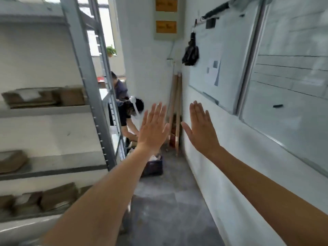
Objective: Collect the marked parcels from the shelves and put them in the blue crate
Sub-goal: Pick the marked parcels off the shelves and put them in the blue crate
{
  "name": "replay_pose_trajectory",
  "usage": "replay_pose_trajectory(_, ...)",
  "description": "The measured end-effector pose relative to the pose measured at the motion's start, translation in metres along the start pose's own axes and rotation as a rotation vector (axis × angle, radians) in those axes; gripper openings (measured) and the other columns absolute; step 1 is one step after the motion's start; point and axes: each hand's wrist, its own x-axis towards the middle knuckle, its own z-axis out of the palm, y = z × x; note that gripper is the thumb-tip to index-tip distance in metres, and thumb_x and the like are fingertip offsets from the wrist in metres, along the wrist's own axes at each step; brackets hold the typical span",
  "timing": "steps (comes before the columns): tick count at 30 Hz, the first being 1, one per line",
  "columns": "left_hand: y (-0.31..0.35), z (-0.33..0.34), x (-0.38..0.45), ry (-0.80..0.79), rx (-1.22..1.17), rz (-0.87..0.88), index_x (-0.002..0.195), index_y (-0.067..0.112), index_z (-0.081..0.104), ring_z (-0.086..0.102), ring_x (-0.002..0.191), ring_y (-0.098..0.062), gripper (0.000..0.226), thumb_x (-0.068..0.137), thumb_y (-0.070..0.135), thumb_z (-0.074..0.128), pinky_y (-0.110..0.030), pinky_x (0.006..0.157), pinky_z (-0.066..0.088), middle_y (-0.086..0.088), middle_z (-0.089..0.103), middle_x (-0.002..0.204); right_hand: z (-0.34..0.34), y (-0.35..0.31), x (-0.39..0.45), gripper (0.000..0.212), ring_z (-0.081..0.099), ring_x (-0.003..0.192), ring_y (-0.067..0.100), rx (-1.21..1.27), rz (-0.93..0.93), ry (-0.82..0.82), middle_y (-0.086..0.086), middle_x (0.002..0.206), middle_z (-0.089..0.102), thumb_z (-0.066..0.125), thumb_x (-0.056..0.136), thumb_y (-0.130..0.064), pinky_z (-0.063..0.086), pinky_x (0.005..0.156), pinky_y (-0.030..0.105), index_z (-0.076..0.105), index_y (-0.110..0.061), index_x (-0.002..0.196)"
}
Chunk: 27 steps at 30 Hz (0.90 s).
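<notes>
Both palms up and flat – your left hand (152,126) and right hand (201,127) hold nothing, fingers straight. The parcels (58,196) lie off to your left on the shelves (53,163), long sides along the boards, so your left arm's nearer. The blue crate (153,166) sits ahead on the floor.

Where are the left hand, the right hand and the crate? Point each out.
left hand (152,129), head view, back of the hand.
right hand (201,128), head view, back of the hand.
crate (154,167), head view, its dark front wall.
</notes>
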Motion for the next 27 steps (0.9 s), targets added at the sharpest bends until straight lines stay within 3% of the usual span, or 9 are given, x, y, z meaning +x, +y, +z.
replay_pose_trajectory(5, -0.133, -0.042, -0.026, 0.079, 0.142, -0.135, 0.153, 0.01, 0.015, 0.009, 0.149, -0.026, 0.061, 0.101, 0.037, 0.027, -0.046, 0.12, 0.015, -0.011, 0.013, 0.161, 0.033, -0.131, 0.06, 0.072, 0.003, 0.15, 0.03, 0.069, -0.161, 0.019, 0.017, 0.161, 0.005, 0.031, 0.102, -0.046, 0.002, 0.121, 0.04, 0.008, -0.002, 0.153)
replay_pose_trajectory(9, -0.238, -0.076, -0.064, 0.095, 0.233, -0.245, 0.154, 0.011, 0.009, 0.006, 0.149, -0.026, 0.062, 0.102, 0.039, 0.028, -0.046, 0.121, 0.012, -0.01, 0.01, 0.161, 0.058, -0.243, 0.091, 0.076, -0.003, 0.15, 0.028, 0.152, -0.281, -0.001, 0.015, 0.162, -0.001, 0.018, 0.099, -0.053, 0.0, 0.122, 0.04, 0.003, -0.003, 0.154)
replay_pose_trajectory(14, -0.352, -0.113, -0.115, 0.088, 0.369, -0.395, 0.154, 0.012, 0.008, 0.004, 0.149, -0.024, 0.063, 0.101, 0.043, 0.022, -0.043, 0.121, 0.01, -0.008, 0.008, 0.162, 0.094, -0.376, 0.116, 0.073, -0.004, 0.15, 0.025, 0.271, -0.394, 0.002, 0.013, 0.162, -0.002, 0.029, 0.101, -0.048, 0.001, 0.123, 0.04, 0.002, -0.005, 0.154)
replay_pose_trajectory(18, -0.42, -0.126, -0.155, 0.05, 0.44, -0.493, 0.154, 0.011, 0.009, 0.005, 0.149, -0.025, 0.064, 0.101, 0.044, 0.021, -0.044, 0.121, 0.009, -0.008, 0.008, 0.162, 0.125, -0.463, 0.118, 0.074, -0.005, 0.15, 0.022, 0.374, -0.421, -0.038, 0.011, 0.163, -0.003, 0.024, 0.1, -0.051, -0.005, 0.12, 0.034, -0.001, -0.006, 0.154)
replay_pose_trajectory(22, -0.472, -0.122, -0.188, -0.007, 0.505, -0.572, 0.154, 0.012, 0.01, 0.005, 0.149, -0.026, 0.063, 0.101, 0.044, 0.021, -0.044, 0.121, 0.004, -0.009, 0.009, 0.161, 0.164, -0.526, 0.122, 0.075, -0.003, 0.15, 0.024, 0.401, -0.501, -0.082, 0.012, 0.163, 0.0, 0.024, 0.1, -0.052, 0.001, 0.122, 0.038, 0.0, -0.006, 0.154)
replay_pose_trajectory(27, -0.533, -0.112, -0.207, -0.057, 0.565, -0.661, 0.154, 0.013, 0.007, 0.0, 0.149, -0.026, 0.065, 0.098, 0.046, 0.004, -0.047, 0.121, 0.01, -0.007, 0.005, 0.162, 0.211, -0.59, 0.151, 0.075, -0.002, 0.15, 0.024, 0.439, -0.616, -0.105, 0.012, 0.163, 0.0, 0.028, 0.1, -0.051, 0.005, 0.123, 0.042, 0.001, -0.006, 0.154)
